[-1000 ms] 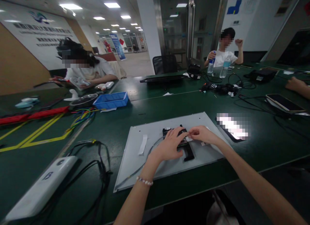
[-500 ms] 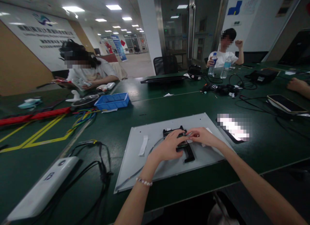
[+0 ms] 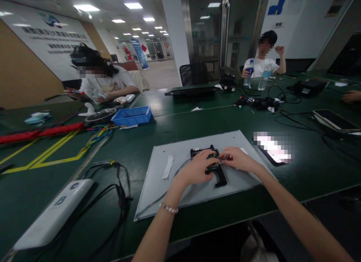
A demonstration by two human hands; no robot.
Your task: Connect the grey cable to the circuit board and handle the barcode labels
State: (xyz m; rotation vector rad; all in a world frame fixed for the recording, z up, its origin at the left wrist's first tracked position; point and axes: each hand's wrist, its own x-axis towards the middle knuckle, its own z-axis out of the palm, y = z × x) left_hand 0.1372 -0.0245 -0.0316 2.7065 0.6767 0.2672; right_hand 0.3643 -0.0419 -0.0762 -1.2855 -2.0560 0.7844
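Note:
A black plastic bracket (image 3: 220, 178) lies on a light grey board (image 3: 153, 171), its middle partly hidden by my hands. My left hand (image 3: 197, 167), with a beaded bracelet at the wrist, is laid over the bracket, fingers curled down onto it and closed about its middle. My right hand (image 3: 237, 158) is at the bracket's right side, fingertips pinched together close to the left fingertips; what they grip is too small to make out. A thin grey cable (image 3: 163, 196) runs from under my left hand to the board's lower left corner.
A white paper strip (image 3: 168, 167) lies on the board. Right of it is a phone (image 3: 272, 149) with a lit screen. A white power bank (image 3: 56, 213) and black cables (image 3: 121, 201) are at left; a blue bin (image 3: 132, 116) stands farther back. Two people sit across the table.
My right fingers have curled in more tightly at the bracket's right side. My left hand stays over the bracket, nearly unmoved. The view has shifted slightly.

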